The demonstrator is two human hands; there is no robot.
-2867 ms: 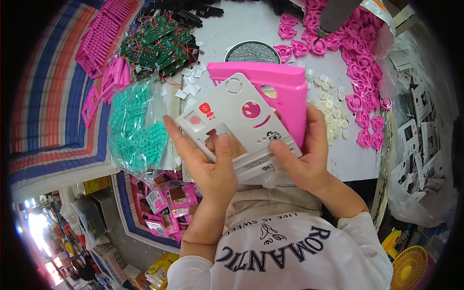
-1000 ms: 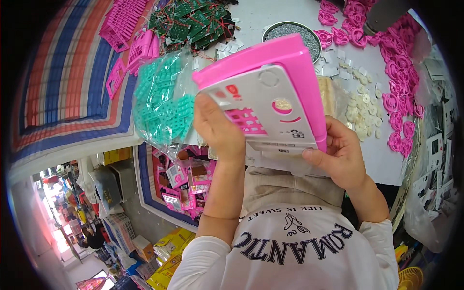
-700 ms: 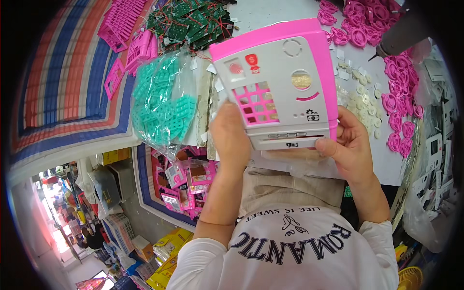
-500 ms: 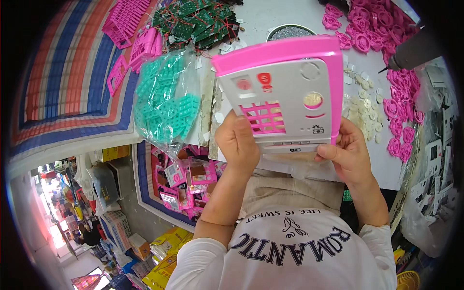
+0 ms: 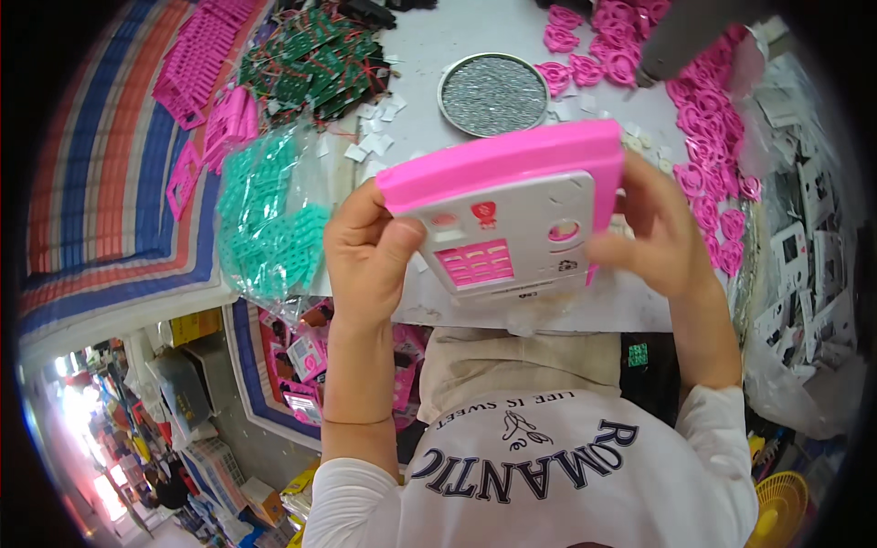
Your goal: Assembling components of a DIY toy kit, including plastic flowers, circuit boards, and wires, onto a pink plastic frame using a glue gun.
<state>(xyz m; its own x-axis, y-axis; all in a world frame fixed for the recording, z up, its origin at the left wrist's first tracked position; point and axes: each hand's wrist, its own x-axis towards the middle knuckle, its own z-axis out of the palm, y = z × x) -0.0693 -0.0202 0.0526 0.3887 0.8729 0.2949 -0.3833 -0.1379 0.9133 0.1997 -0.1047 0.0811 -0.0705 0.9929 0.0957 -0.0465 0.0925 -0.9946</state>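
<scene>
Above the table edge in front of me is a pink and white plastic toy casing point(image 5: 534, 242), with a grid of square openings and a round hole in its white face. It tilts so that its pink long wall shows at the top. My left hand point(image 5: 365, 251) grips its upper left corner, thumb on the front. At the right edge my right hand point(image 5: 662, 228) holds it, thumb by the white face; its other fingers are partly hidden behind. Past the casing stands a round dish point(image 5: 442, 99) filled with small metal pieces, probably screws.
Green circuit boards point(image 5: 315, 64) with wires lie heaped at the far left, near a clear bag of teal keypads point(image 5: 274, 219) and stacked pink grilles point(image 5: 201, 64). Pink ring-like parts point(image 5: 703, 137) pile up at right under a hanging grey tool point(image 5: 690, 41). White parts point(image 5: 813, 256) stand far right.
The casing has tipped and sits lower in the view. My left hand has shifted from its lower left to its upper left corner; my right hand has moved up the right edge.
</scene>
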